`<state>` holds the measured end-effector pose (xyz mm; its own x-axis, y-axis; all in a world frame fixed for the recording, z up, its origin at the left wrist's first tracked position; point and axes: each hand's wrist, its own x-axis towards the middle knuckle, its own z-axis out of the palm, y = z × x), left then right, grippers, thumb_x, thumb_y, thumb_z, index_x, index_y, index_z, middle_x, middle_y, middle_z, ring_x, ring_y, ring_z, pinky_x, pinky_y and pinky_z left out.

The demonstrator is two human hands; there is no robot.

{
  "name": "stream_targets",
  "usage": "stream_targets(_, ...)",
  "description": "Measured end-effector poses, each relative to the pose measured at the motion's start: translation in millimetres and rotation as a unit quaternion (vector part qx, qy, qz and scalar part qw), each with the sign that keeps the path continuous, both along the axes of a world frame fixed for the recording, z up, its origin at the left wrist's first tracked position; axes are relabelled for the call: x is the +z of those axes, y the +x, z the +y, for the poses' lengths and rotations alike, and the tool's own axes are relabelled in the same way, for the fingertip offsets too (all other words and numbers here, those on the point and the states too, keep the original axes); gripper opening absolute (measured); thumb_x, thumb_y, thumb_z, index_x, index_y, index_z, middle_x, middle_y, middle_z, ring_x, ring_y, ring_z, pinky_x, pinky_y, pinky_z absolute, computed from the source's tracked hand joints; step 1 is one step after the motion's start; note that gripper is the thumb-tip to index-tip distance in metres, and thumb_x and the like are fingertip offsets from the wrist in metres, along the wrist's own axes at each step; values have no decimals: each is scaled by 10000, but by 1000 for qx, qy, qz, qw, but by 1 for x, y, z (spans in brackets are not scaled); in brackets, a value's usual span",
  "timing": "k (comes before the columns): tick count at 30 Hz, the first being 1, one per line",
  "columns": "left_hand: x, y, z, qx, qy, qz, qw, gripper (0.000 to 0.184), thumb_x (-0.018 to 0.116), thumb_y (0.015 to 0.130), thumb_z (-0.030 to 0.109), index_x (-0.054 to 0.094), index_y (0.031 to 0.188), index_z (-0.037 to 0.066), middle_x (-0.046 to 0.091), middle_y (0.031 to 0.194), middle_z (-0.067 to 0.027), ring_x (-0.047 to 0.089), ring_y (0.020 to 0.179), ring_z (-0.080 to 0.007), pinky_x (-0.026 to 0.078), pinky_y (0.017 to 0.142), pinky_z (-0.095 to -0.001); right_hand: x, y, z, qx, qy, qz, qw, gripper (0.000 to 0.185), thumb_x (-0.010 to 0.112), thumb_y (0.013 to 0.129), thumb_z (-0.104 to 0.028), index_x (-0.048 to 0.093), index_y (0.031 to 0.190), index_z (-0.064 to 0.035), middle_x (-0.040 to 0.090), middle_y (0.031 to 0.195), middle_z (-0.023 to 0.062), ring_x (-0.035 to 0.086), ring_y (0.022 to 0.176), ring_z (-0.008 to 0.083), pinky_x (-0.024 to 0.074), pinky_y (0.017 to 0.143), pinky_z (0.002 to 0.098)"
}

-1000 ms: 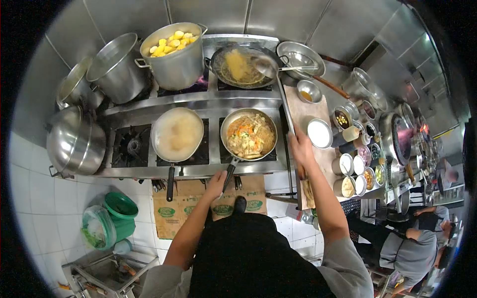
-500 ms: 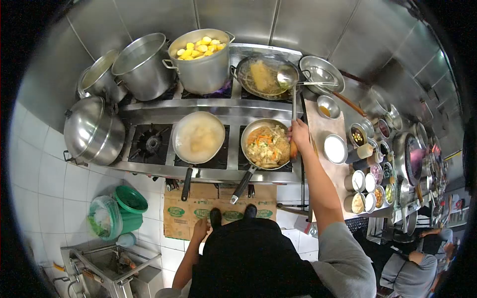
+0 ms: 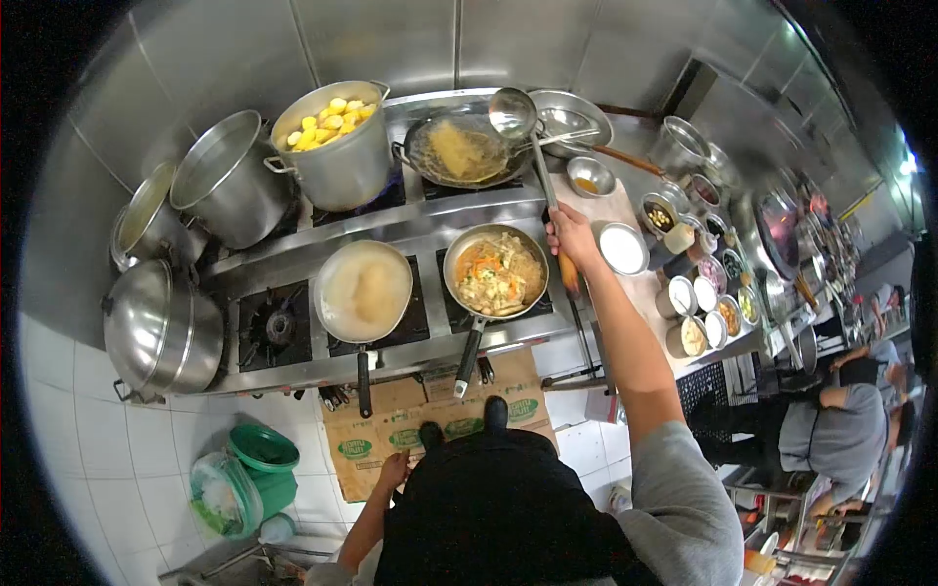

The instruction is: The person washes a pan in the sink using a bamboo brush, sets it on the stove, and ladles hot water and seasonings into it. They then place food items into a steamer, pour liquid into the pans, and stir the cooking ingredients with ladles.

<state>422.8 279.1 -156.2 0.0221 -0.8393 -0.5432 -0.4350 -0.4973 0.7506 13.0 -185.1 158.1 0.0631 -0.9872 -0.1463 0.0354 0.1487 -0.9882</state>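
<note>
My right hand point(image 3: 573, 237) is closed round the long handle of a ladle point(image 3: 513, 113). The ladle's bowl is raised over the back right burner, above the rim of a dark wok point(image 3: 418, 146) of bubbling oil with a pale yellow piece frying in it. Nearest below that hand is a frying pan point(image 3: 540, 256) of noodles with orange and pale vegetable pieces. Left of it sits another pan point(image 3: 337, 322) of cloudy, pale liquid. Low beside my dark apron hangs my left hand point(image 3: 395, 471), fingers loosely bent, with nothing seen in it.
A large pot point(image 3: 342, 176) of yellow chunks and other tall pots line the back left. On the right stand a bowl of white powder point(image 3: 623, 248), several small ingredient containers and squeeze bottles. Green bins point(image 3: 266, 498) are on the floor at left. Other people work at far right.
The ladle has lifted out of the wok, up and away, its bowl now turned above the rim. My view has shifted, moving the stove leftward. My left hand still hangs low.
</note>
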Motion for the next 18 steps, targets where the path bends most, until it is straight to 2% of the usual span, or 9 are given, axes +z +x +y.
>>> stream_targets(2,21,3,-16,45,126,15,991,653,469,992,560,666,966,-62,642,655,-122,606,553,-225,483,578,-367,0,3,11,-11,20,-30,999,324,506,1007,-207,543,1293,-60,512,729,-5,448,515,83,417,449,245)
stream_targets(3,21,8,-17,51,131,25,990,649,471,992,558,666,970,-61,649,669,-128,615,573,-228,488,593,-368,3,1,22,-6,34,-53,998,330,505,1004,-199,529,1300,-56,511,727,-1,438,513,80,407,446,245)
stream_targets(6,21,15,-23,47,121,35,991,643,473,990,556,667,980,-57,666,714,-148,641,642,-239,503,643,-374,25,-8,78,-7,24,-49,998,392,516,992,-196,504,1341,-17,538,722,18,462,502,92,408,422,253)
stream_targets(8,26,17,-21,15,85,12,996,645,471,989,558,670,984,-55,675,749,-164,656,702,-249,513,688,-381,50,-14,126,-30,34,21,999,406,508,1000,-200,493,1365,-22,527,714,7,456,489,83,394,412,236)
stream_targets(9,15,22,-19,-12,89,6,996,674,455,988,575,680,983,-60,686,802,-201,675,788,-299,515,754,-407,61,-17,150,-31,38,50,998,408,504,1005,-205,496,1373,-29,523,709,4,453,481,80,387,407,227)
stream_targets(12,-16,39,-11,-84,49,-32,995,691,446,984,585,690,976,-62,693,841,-229,681,823,-352,513,782,-434,94,-19,217,-3,65,99,993,407,491,1017,-221,509,1382,-42,508,689,-2,449,461,80,383,395,216)
stream_targets(14,-12,45,-11,-94,72,-36,992,699,451,976,590,697,996,-64,697,880,-245,680,869,-382,510,816,-449,112,-10,255,9,92,130,987,416,486,1021,-223,506,1397,-47,503,685,-3,450,463,81,392,397,221)
stream_targets(18,-10,56,-13,-127,89,-45,987,718,455,966,606,698,1012,-68,700,897,-246,679,887,-385,509,831,-452,100,6,299,1,135,135,982,461,486,1028,-221,455,1451,-41,488,685,-2,449,466,85,407,396,230)
